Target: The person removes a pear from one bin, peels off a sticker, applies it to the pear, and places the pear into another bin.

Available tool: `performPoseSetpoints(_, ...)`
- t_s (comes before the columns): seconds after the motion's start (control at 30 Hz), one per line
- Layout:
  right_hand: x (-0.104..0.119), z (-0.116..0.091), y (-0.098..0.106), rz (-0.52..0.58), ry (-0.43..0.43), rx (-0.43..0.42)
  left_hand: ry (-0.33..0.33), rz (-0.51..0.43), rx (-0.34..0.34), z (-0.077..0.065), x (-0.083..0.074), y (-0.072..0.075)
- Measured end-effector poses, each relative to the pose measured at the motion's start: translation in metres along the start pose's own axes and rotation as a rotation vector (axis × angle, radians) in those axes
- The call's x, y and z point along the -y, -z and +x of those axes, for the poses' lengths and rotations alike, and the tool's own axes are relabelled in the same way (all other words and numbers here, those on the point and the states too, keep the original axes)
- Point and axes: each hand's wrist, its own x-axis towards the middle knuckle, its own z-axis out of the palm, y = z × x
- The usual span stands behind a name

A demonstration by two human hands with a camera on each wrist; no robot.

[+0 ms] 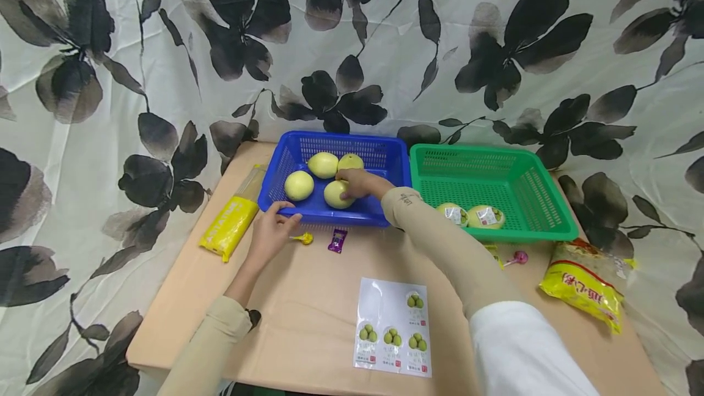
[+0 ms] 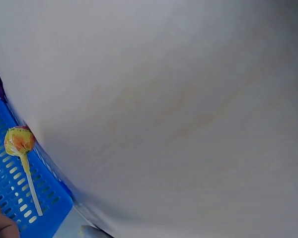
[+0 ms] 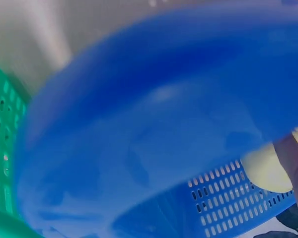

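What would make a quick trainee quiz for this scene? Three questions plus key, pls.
1. How many yellow-green fruits are in the blue basket?
2. True or false: both fruits in the green basket carry labels.
3. The right hand is touching: A, a purple-wrapped candy; B, a yellow-green fruit; C, the sticker sheet.

Key: 1. Four. 2. True. 3. B.
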Motion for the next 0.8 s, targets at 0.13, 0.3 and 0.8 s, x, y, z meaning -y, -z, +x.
performPoseSetpoints(0.13,0.0029,-0.0014,-0.0017,-0.043,-0.024,-0.018,-0.003,0.003,-0.003,-0.0010,0.0003,-0.0009)
performPoseSetpoints(0.3,0.0033,-0.0009,-0.0025,-0.046,-0.039,-0.017,-0.003,-0.003,0.001,-0.0008,-0.0010,0.0002)
performPoseSetpoints(0.8,0.0060,-0.0055,-0.0012,0.133,-0.115,-0.051,0.012,0.008,0.007,0.0006,-0.0030,0.0007)
